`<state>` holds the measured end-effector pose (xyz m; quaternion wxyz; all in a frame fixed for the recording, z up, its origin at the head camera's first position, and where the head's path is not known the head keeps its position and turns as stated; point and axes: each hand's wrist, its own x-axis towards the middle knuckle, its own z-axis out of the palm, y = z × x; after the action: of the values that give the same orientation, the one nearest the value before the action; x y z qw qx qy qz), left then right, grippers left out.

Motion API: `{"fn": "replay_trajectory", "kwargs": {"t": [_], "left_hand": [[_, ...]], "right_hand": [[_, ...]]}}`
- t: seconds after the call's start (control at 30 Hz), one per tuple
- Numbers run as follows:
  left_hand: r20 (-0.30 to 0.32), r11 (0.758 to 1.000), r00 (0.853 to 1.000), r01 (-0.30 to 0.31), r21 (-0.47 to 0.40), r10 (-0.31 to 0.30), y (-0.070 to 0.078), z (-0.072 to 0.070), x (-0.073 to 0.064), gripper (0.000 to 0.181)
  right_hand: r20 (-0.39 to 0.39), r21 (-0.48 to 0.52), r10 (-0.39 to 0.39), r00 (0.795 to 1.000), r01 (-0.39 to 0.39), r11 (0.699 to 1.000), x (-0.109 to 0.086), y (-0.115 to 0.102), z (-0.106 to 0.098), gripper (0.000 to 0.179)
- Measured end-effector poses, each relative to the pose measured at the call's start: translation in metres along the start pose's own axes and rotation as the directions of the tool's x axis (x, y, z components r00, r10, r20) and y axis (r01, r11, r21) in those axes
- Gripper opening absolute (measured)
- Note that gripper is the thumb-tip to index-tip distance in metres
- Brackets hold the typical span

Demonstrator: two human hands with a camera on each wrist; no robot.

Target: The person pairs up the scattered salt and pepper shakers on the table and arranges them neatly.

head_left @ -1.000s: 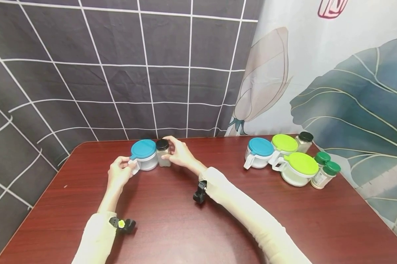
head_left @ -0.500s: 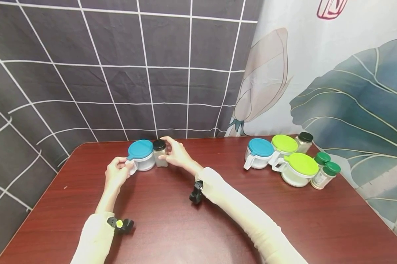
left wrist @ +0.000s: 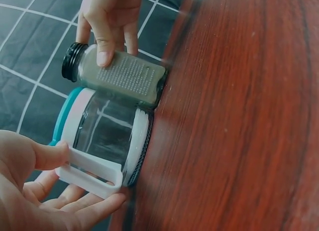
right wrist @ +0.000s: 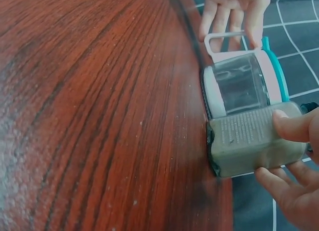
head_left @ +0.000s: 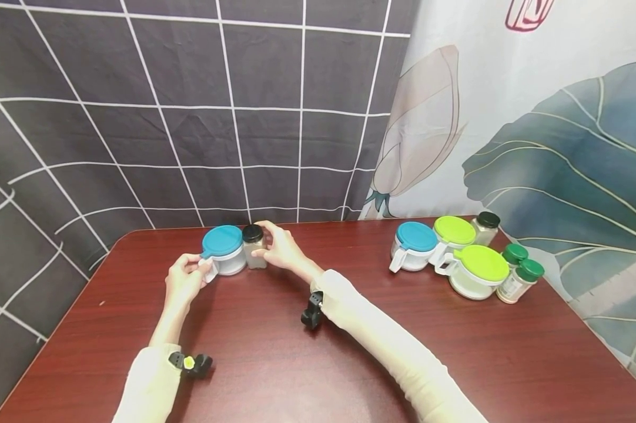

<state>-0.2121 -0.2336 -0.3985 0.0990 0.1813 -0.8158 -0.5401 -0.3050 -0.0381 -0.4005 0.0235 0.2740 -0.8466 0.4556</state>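
Note:
At the table's back left stands a clear seasoning jar (head_left: pixel 228 261) with a blue lid and white handle. My left hand (head_left: pixel 183 281) holds this handle (left wrist: pixel 97 171), thumb near its top and the fingers along its other side. A black-capped spice bottle (head_left: pixel 256 255) stands upright against the jar's right side. My right hand (head_left: pixel 283 249) grips the bottle between thumb and fingers. In the right wrist view, small printed text covers the bottle's (right wrist: pixel 249 136) side, and the jar (right wrist: pixel 239 84) touches it.
On the right stand another blue-lidded jar (head_left: pixel 414 249), two green-lidded jars (head_left: pixel 454 231) close together, a second black-capped bottle (head_left: pixel 485 229) and two green-capped bottles (head_left: pixel 514 288). A dark gridded cloth (head_left: pixel 191 135) hangs behind the table's back edge.
Both hands have shifted slightly left together, and the blue-lidded jar and black-capped bottle have slid left with them, still side by side. The group on the right stays put.

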Motion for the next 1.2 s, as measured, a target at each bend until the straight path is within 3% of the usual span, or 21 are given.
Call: {"fn": "replay_trajectory", "kwargs": {"t": [0.3, 0.77, 0.97, 1.2], "left_hand": [[-0.023, 1.000, 1.000, -0.008, 0.007, 0.008, -0.002, 0.000, 0.000, 0.031], [-0.067, 1.000, 0.998, -0.001, 0.031, 0.003, 0.000, 0.005, -0.005, 0.037], [-0.051, 0.998, 0.999, -0.001, 0.068, 0.004, 0.000, 0.005, -0.007, 0.042], [-0.011, 1.000, 1.000, 0.006, 0.029, -0.006, 0.000, 0.005, -0.010, 0.044]], "right_hand": [[0.004, -0.054, -0.006, 1.000, 0.006, 0.999, 0.000, 0.000, 0.000, 0.058], [0.016, -0.048, 0.007, 1.000, -0.006, 0.999, -0.001, -0.002, 0.000, 0.061], [-0.004, -0.048, 0.005, 1.000, -0.005, 0.999, -0.002, -0.002, 0.000, 0.063], [-0.030, -0.116, -0.016, 0.999, 0.013, 0.993, -0.004, -0.003, 0.001, 0.065]]}}
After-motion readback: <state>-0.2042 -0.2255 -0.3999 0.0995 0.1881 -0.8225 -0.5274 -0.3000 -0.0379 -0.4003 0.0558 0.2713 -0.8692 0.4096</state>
